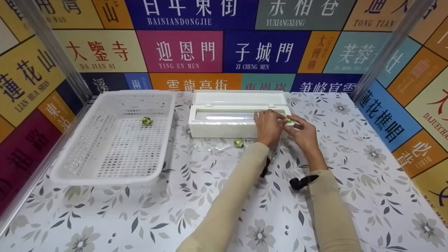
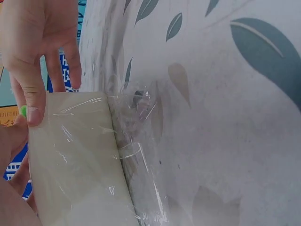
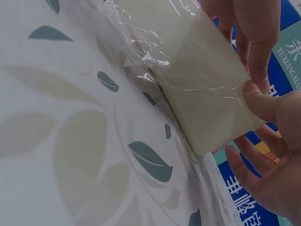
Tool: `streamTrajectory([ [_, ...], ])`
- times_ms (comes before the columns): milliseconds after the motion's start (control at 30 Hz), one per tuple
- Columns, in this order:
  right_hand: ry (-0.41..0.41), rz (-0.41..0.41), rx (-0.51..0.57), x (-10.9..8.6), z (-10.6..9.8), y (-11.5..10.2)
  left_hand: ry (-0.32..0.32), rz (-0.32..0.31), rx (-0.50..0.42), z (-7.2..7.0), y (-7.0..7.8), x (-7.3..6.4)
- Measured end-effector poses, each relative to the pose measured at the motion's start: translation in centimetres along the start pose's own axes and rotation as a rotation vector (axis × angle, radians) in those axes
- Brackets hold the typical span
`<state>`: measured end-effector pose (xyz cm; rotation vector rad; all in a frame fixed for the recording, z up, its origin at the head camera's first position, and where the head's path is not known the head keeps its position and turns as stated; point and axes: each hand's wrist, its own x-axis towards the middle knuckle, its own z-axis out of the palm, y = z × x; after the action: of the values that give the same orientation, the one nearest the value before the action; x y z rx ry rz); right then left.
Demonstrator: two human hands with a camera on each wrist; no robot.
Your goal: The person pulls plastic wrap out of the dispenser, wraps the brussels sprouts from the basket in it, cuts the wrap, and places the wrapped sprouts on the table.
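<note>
A long white cling film dispenser box [image 1: 224, 129] lies with its lid [image 1: 239, 98] raised. At the box's right end, a small bright green slider [image 1: 288, 120] shows between the hands. My left hand [image 1: 268, 126] reaches over the front edge, its thumb and forefinger pinching at this slider. Close beside it, my right hand [image 1: 303, 134] grips the end corner, with its thumb [image 3: 257, 99] on the front face and other fingers beyond. Clear film [image 2: 70, 150] covers the front face and falls in wrinkles onto the tablecloth.
A white perforated basket [image 1: 164, 154] stands at the left, holding a shiny green-gold ball [image 1: 147, 121]. Another such ball [image 1: 239, 143] sits on the loose film in front of the box. Patterned walls close off the back and sides of the table [image 1: 196, 217].
</note>
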<state>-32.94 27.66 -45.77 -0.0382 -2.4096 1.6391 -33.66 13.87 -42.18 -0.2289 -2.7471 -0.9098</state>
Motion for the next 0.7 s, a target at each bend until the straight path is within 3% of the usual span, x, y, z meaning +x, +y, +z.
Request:
streamTrajectory([
  [700,0.018,0.043,0.024,-0.3,0.1,-0.6,-0.119,0.141,-0.020,-1.5,-1.0,0.8],
])
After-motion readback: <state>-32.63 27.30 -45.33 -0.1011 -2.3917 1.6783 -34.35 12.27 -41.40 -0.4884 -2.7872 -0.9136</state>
